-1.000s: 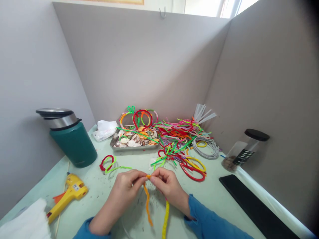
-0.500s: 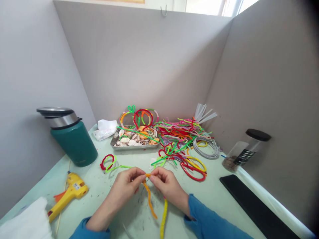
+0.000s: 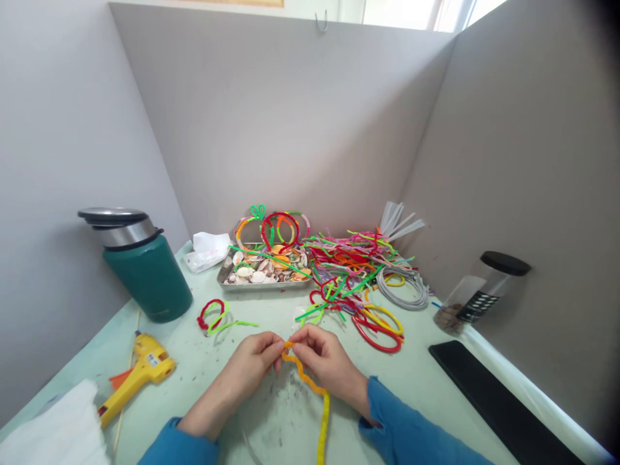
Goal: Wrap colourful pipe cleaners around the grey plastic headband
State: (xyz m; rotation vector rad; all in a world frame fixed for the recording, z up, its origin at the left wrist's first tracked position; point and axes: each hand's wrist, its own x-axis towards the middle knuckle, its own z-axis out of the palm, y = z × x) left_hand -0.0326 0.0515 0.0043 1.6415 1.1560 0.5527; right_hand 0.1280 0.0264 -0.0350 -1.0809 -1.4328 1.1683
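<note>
Both hands meet low in the middle of the head view, pinching an orange pipe cleaner [image 3: 306, 377] between their fingertips. My left hand [image 3: 254, 361] is closed on it from the left, and my right hand [image 3: 327, 358] grips it from the right a small gap away. The orange length is wavy and runs down below my right hand. Under that hand hangs a strip wrapped in yellow [image 3: 323, 426], which reaches the lower edge of the picture. Whether the orange piece joins the yellow strip is hard to make out.
A metal tray [image 3: 264, 288] of shells with coloured rings stands behind, beside piled pipe cleaners [image 3: 349, 252]. On the left are a green bottle [image 3: 148, 278] and a yellow glue gun [image 3: 140, 371]. A clear jar [image 3: 477, 297] and a black slab [image 3: 489, 394] lie right. Grey panels enclose the table.
The loose orange end, earlier hanging down between the hands, now swings rightward under my right hand towards the yellow strip. Both hands keep pinching, and the camera view has shifted slightly.
</note>
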